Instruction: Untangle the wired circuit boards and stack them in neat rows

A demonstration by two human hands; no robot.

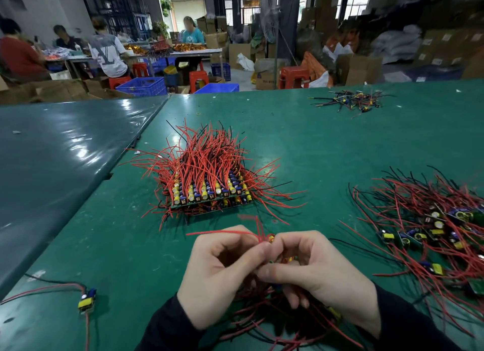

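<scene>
A neat stack of circuit boards with red and black wires standing up from it sits mid-table on the green mat. My left hand and my right hand meet near the front edge, both pinching a small wired circuit board whose red wires fan out to the left. Under my hands lies a bundle of boards and red wires, partly hidden. A tangled heap of wired boards lies to the right.
A single board with red and black leads lies at the front left. A small pile of wire scraps is at the far right of the table. A glossy dark sheet covers the left table. People work at benches behind.
</scene>
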